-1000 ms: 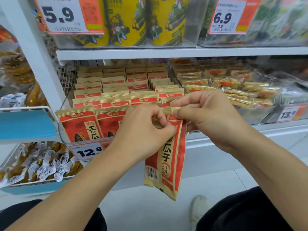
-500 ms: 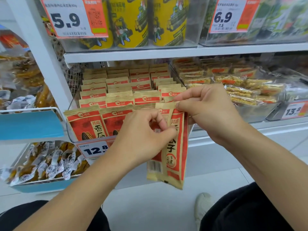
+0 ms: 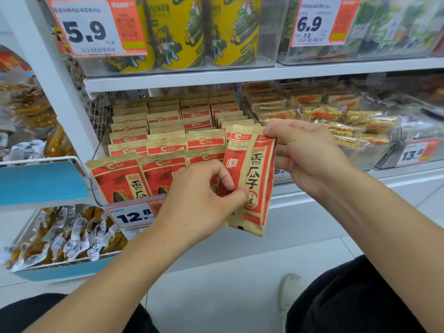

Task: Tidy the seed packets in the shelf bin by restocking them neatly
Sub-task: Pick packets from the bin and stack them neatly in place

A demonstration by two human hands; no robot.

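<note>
Two red and tan seed packets hang upright in front of the shelf bin's right end, one overlapping the other. My right hand pinches their top right corner. My left hand pinches the left packet's lower edge between thumb and fingers. Behind them the clear shelf bin holds several rows of the same seed packets standing upright, front rows facing me.
A 12.8 price tag hangs on the bin's front. Right of it stands a clear bin of snack bars. Yellow cans sit on the shelf above. Below left is a blue tray of wrapped snacks. My shoe rests on the floor.
The held packets have risen and fanned apart, showing one packet's back. My left hand slid down from their top to the lower edge. My right hand shifted right.
</note>
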